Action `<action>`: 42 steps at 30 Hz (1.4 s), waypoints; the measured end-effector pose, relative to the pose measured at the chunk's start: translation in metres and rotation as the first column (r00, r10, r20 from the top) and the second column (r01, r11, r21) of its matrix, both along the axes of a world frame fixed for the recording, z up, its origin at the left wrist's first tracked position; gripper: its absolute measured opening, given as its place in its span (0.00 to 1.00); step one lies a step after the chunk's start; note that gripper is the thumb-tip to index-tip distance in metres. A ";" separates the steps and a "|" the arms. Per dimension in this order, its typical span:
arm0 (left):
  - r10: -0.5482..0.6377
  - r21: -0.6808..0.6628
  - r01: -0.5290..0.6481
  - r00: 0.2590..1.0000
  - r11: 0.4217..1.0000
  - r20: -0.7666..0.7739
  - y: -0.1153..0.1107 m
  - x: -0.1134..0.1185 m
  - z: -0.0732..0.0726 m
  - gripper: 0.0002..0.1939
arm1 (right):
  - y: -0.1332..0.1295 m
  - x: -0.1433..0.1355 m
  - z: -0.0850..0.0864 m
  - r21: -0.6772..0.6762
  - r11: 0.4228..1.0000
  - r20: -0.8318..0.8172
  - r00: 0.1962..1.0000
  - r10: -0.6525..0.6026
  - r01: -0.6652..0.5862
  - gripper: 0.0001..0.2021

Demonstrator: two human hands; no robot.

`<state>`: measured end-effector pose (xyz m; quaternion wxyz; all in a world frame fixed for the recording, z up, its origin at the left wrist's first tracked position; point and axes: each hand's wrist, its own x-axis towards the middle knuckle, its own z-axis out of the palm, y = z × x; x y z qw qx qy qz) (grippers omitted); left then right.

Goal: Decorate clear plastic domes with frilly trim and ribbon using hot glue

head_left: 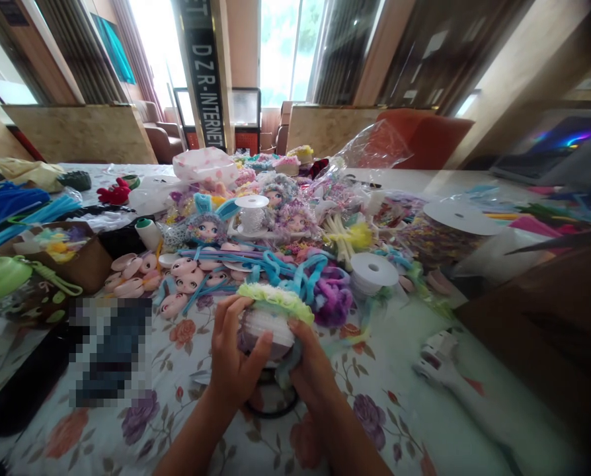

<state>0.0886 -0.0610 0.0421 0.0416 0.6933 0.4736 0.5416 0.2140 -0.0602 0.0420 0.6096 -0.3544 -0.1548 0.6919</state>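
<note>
A rounded white piece (270, 330) with a yellow-green ruffled trim (275, 299) along its far edge is held between my two hands over the flowered tablecloth. My left hand (236, 350) grips its left side, the thumb lying across the near face and the fingers curled over the top. On the right side, my right hand (308, 357) holds it with fingers near the trim; part of this hand is hidden. A black ring-shaped base (274, 413) shows just below the piece. Beyond it lie blue fuzzy strips (300, 274) and a purple fluffy bundle (332, 296).
Doll faces (184, 277) and a white spool (373, 272) lie ahead. Farther back are decorated doll heads (209, 228). A white glue-gun-like tool (439, 357) lies right, near a dark brown shape (548, 324). At left are a cardboard box (84, 264) and a green round item (0, 279).
</note>
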 end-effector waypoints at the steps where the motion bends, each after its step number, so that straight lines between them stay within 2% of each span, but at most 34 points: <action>1: 0.019 0.017 -0.019 1.000 1.000 -0.004 0.000 0.000 -0.001 0.19 | 0.000 0.000 0.001 0.013 1.000 0.009 1.000 -0.003 0.002 0.24; 4: 0.072 0.122 -0.063 0.995 0.991 -0.074 -0.002 0.003 -0.001 0.22 | -0.002 -0.002 0.003 0.053 0.998 0.060 0.998 -0.024 0.021 0.24; 9: 0.113 0.330 -0.053 0.980 0.942 -0.165 -0.005 0.010 0.003 0.18 | -0.004 -0.005 0.004 0.139 0.990 0.135 0.990 -0.052 0.033 0.22; 13: 0.119 0.420 -0.024 0.972 0.907 -0.201 -0.007 0.010 0.005 0.17 | -0.004 -0.004 0.007 0.212 0.977 0.214 0.973 -0.084 0.037 0.21; 18: 0.104 0.500 0.061 0.949 0.864 -0.297 -0.009 0.011 0.006 0.14 | -0.004 -0.002 0.007 0.259 0.966 0.295 0.954 -0.058 -0.021 0.18; 22: 0.003 0.496 0.178 0.939 0.850 -0.343 -0.009 0.012 0.007 0.15 | -0.005 -0.004 0.004 0.212 0.976 0.237 0.967 -0.095 0.044 0.17; 24: 0.010 0.478 0.114 0.968 0.871 -0.249 -0.009 0.012 0.008 0.13 | -0.006 -0.005 0.002 0.145 0.988 0.148 0.986 -0.075 0.053 0.19; 27: 0.111 0.372 -0.075 0.991 0.925 -0.077 -0.007 0.011 0.007 0.16 | -0.007 -0.004 0.002 0.033 0.999 0.027 1.000 -0.005 0.004 0.20; 30: 0.129 0.265 -0.108 0.990 0.958 -0.062 -0.005 0.010 0.007 0.23 | -0.006 -0.002 0.002 -0.041 0.998 -0.043 0.998 0.039 -0.041 0.19; 32: 0.112 0.291 -0.083 0.990 0.953 -0.084 -0.006 0.011 0.009 0.21 | -0.005 -0.001 0.002 -0.048 0.998 -0.079 0.996 0.040 -0.044 0.17; 35: 0.077 0.432 -0.016 0.989 0.902 -0.124 -0.008 0.012 0.012 0.16 | -0.003 0.000 0.001 -0.025 0.997 -0.106 0.992 0.071 -0.074 0.15; 37: 0.105 0.479 -0.031 0.986 0.877 -0.129 -0.010 0.013 0.013 0.17 | -0.003 0.001 0.000 -0.007 0.994 -0.111 0.988 0.106 -0.108 0.15; 40: 0.165 0.377 -0.110 0.979 0.919 -0.116 -0.010 0.013 0.012 0.22 | -0.003 0.001 0.000 0.025 0.996 -0.099 0.991 0.092 -0.090 0.17; 42: 0.154 0.320 -0.104 0.979 0.942 -0.133 -0.009 0.013 0.012 0.24 | -0.004 0.001 0.001 0.039 0.997 -0.080 0.995 0.063 -0.060 0.18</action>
